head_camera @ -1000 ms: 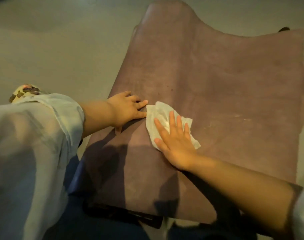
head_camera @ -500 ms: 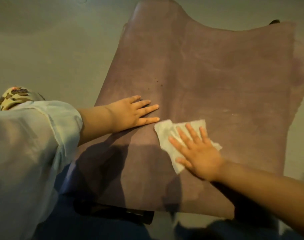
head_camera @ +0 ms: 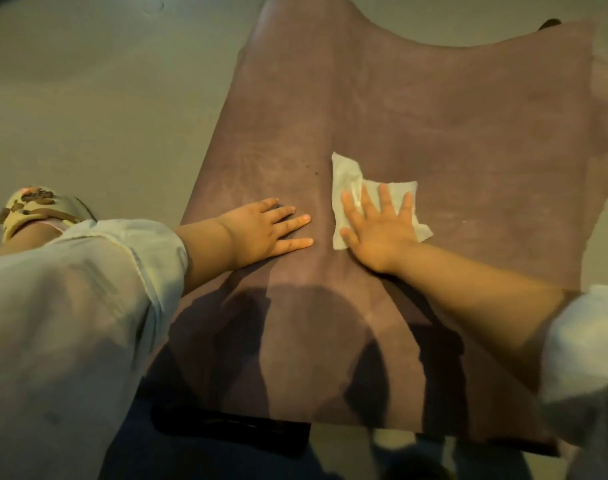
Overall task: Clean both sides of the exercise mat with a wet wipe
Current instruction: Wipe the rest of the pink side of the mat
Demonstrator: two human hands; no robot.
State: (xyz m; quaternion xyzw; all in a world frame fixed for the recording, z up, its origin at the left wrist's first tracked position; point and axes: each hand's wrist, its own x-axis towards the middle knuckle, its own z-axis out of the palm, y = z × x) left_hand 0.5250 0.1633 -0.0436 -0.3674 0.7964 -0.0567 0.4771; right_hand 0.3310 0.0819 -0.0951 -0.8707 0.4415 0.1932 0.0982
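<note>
A brownish-purple exercise mat (head_camera: 451, 126) lies spread on the floor, its far edge curling up. My right hand (head_camera: 378, 233) presses flat on a white wet wipe (head_camera: 347, 178) near the mat's middle, fingers spread over it. My left hand (head_camera: 264, 233) rests flat on the mat just left of the wipe, fingers apart, holding nothing. Shadows of my arms fall across the near part of the mat.
Grey floor (head_camera: 105, 98) surrounds the mat on the left and far side. A patterned slipper (head_camera: 32, 206) sits at the left beside my light sleeve. A dark flat object (head_camera: 226, 427) lies under the mat's near edge.
My right hand has slid the wipe out to the right and then back leftward and further away, close to my left hand. The left hand stays pressed on the mat, fingers now spread.
</note>
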